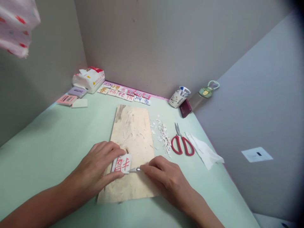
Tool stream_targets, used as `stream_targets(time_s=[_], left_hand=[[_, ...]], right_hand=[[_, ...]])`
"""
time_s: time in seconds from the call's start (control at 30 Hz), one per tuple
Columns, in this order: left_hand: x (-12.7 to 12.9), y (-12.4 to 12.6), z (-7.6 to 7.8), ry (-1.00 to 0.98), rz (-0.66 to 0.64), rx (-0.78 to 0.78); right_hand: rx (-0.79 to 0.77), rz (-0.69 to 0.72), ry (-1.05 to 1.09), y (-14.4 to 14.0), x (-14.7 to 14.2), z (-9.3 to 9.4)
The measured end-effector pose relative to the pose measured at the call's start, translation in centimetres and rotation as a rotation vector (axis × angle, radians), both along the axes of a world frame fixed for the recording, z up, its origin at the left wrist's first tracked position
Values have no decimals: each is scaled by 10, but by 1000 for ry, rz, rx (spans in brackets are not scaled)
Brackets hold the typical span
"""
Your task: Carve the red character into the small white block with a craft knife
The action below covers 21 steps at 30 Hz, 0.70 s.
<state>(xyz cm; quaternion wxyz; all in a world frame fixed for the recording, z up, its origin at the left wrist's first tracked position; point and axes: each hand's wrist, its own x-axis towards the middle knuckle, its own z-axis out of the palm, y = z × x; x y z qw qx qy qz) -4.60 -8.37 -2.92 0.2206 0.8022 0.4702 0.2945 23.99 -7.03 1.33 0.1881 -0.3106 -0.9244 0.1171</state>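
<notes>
1. The left hand (97, 169) lies flat on the wooden board (133, 139), fingers curled round a small white block (122, 163) with a red character on its face. It's pinning the block down near the board's near edge, thumb on the near side and fingers over the left and top edges.

2. The right hand (163, 175) pinches a thin metal blade tool (135, 169), fingers closed tight around it, and the tip touches the block's lower right corner. Most of the tool is hidden inside the grip, so I can't tell what kind of knife it is.

3. Progress, as a guess: the red strokes look complete and clean, and there's a decent pile of white shavings (163, 136) just right of the board, so a fair bit of cutting seems done. The blade at the corner suggests trimming is what's left on this piece.

4. Far side of the green table (47, 148): a row of lettered tiles (125, 92) in red, blue and orange along the wall, which look finished.

5. Other bits: red scissors (182, 142) right of the shavings, a crumpled tissue (204, 150) beside them, a tissue pack (89, 79) at the far left, and a cup (178, 97) at the far right.
</notes>
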Motion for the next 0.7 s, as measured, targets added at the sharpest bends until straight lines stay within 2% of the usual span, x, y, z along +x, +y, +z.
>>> stream_targets(time_s=[0.27, 0.7], left_hand=[[1, 0, 0, -12, 3, 15], [0, 0, -1, 26, 34, 27]], right_hand=[[-59, 3, -28, -3, -4, 1], [-80, -110, -16, -18, -14, -9]])
